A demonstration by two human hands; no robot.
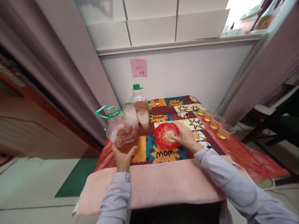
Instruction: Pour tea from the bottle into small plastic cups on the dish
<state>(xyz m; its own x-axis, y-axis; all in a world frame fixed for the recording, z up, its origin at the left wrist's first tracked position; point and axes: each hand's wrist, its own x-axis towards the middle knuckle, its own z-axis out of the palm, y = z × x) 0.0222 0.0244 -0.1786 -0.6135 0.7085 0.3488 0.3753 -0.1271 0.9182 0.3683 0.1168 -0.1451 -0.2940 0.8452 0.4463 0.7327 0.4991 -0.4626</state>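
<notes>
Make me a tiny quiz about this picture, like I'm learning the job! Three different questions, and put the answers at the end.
1. How many cups of yellow liquid stand in the row on the right?
2. True or false: the jug that the left hand touches is uncapped.
3. Fill in: the right hand holds a clear cup at a wavy-edged dish coloured ____.

Key: 1. four; 2. true; 3. red.

Wrinkled pale lavender sleeves (225, 174)
</notes>
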